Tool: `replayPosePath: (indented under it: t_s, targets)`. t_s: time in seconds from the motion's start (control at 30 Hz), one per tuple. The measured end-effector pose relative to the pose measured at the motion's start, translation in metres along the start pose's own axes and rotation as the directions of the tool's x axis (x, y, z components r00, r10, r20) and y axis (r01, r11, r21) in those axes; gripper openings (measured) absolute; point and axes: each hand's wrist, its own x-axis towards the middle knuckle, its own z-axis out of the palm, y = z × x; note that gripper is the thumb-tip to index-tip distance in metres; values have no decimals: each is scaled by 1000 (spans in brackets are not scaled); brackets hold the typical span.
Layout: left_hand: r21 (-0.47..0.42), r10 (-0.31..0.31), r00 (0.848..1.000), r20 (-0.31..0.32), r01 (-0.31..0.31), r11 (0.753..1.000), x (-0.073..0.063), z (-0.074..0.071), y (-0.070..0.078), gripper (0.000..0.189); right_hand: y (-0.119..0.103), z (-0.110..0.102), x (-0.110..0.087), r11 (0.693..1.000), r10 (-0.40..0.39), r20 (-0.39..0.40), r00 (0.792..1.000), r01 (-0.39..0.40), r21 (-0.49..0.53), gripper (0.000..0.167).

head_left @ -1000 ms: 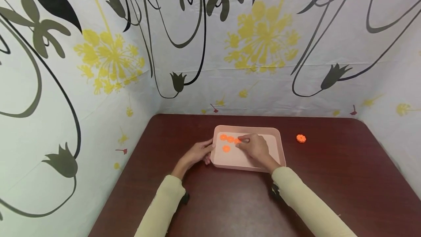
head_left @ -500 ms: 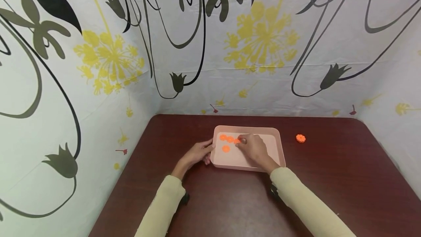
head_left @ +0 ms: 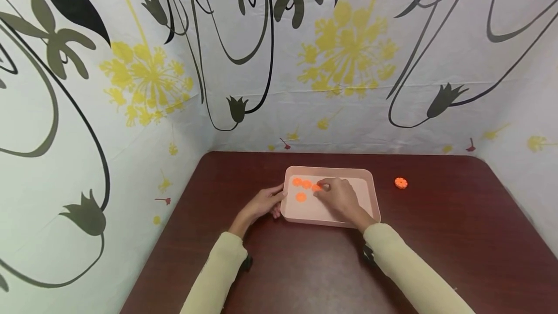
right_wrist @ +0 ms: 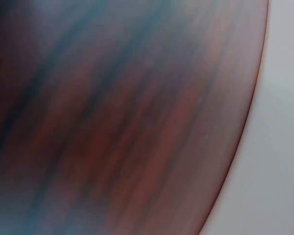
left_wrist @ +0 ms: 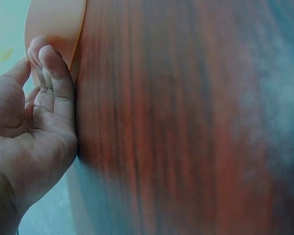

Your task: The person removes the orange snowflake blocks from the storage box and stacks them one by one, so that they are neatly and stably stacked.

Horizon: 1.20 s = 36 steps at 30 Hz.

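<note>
1. Head view: A pink tray (head_left: 327,212) lies on the dark table (head_left: 279,275), and inside it are flat orange pieces (head_left: 307,184). Three of them form a row near the tray's far wall, and a lone orange piece (head_left: 301,197) lies in front of the row, apart from it. The left hand (head_left: 260,203) holds the tray at its left end, with the thumb at the rim; this is probably to prevent the tray from sliding. The right hand (head_left: 339,196) reaches over the near wall, and its thumb and index finger pinch the last piece (head_left: 316,187) of the row, perhaps for adjusting its place beside the neighbour. Another orange item (head_left: 401,183) rests on the table, to the right of the tray and well apart.

2. Left wrist view: The left hand's fingers are bent against the tray's outer corner, with the palm turned to the camera. Such a low side grip seems suitable because it leaves the inside free for the other hand.

3. Right wrist view: Only blurred brown wood and a pale surface (right_wrist: 272,137) beyond its edge appear, so the right hand's fingers cannot be judged from here.
</note>
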Motion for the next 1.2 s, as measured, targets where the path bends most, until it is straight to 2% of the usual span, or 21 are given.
replayPosePath:
  t_s: [0.3,0.43,0.7,0.87,1.2]
  targets:
    - [1,-3,1000,-2,3,1000,3,-2,-2,59,-4,-2,1,1000,-5,4,1000,5,24,29]
    - [5,-6,1000,-12,6,1000,3,-3,0,59,-7,-2,1,999,-35,-12,999,35,28,29]
    - [5,14,1000,-2,-14,1000,5,0,-3,57,-14,-1,0,985,-127,9,992,127,-116,19]
    - [6,25,1000,-9,-25,1000,4,1,-4,57,-15,-1,3,976,-123,52,991,130,-174,23]
    - [21,18,1000,-22,-18,1000,3,1,-4,57,-7,0,4,985,-104,63,993,111,-133,24]
